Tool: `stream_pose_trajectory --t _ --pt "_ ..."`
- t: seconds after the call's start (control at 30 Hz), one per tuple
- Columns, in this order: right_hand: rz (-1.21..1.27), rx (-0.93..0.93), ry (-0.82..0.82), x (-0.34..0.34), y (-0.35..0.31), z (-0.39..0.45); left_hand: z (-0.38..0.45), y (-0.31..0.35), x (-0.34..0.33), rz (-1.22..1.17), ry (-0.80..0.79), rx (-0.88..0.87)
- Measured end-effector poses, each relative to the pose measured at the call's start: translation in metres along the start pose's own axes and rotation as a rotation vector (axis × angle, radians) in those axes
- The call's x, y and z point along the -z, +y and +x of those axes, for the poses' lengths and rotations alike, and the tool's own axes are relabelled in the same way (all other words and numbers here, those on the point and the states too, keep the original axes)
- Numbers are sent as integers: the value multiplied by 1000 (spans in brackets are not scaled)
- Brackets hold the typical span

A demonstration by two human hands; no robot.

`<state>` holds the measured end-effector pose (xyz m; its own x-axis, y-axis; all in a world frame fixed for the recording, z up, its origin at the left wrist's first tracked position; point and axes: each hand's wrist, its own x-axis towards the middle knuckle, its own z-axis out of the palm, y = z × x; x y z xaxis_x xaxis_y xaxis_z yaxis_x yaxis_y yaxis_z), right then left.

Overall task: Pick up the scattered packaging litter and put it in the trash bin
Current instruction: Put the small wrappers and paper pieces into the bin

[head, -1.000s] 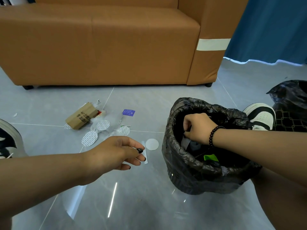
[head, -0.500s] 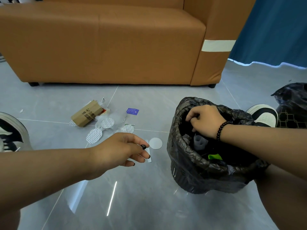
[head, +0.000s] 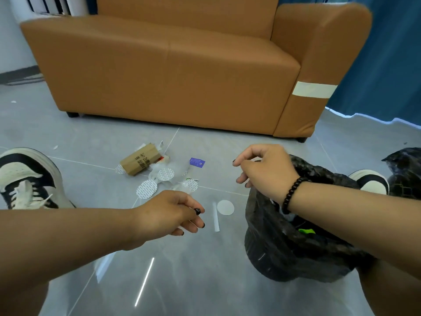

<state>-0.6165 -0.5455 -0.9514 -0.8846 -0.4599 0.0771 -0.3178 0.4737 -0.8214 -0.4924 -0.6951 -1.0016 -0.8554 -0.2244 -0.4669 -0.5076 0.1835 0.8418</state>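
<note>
Head view: black-bagged round trash bin (head: 296, 242) on grey tiled floor, some litter inside, green scrap (head: 306, 231) showing. Right hand (head: 262, 169) above bin's near-left rim, fingers loosely curled, grip holding nothing visible. Left hand (head: 168, 213) low over floor, grip pinching small dark object (head: 197, 211). Still to collect: white paper disc (head: 225, 207) and white strip (head: 215, 216) just beside bin; brown cardboard box (head: 140, 161), patterned foil seals (head: 147, 189), purple sachet (head: 197, 162) near orange sofa (head: 170, 71). Person's sneaker (head: 27, 179) beside pile; nothing blocks reach.

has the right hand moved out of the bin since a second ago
Yes. The right hand was down inside the bin; now it is above the rim, on the side nearer the litter, holding nothing visible.
</note>
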Motion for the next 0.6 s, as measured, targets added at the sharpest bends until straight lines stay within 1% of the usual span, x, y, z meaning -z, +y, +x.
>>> stream_pose_trajectory --t 0.07,0.13,0.3,0.37,0.47,0.53,0.6 --pt "8 -27 -84 -29 -2 -2 1 -11 6 1 6 16" --pt "-53 -32 -148 -59 5 -1 4 -27 11 1 27 49" --pt "-140 -177 -197 -120 36 21 15 -77 26 48 47 134" --pt "-173 -206 -221 -139 40 33 23 -92 31 64 39 156" --pt "-258 -183 -240 -165 50 50 39 -107 39 87 38 166" --pt "-330 -162 -285 -182 65 57 51 -115 43 100 50 167" --pt "-426 -133 -329 -198 83 60 62 -121 47 131 95 166"
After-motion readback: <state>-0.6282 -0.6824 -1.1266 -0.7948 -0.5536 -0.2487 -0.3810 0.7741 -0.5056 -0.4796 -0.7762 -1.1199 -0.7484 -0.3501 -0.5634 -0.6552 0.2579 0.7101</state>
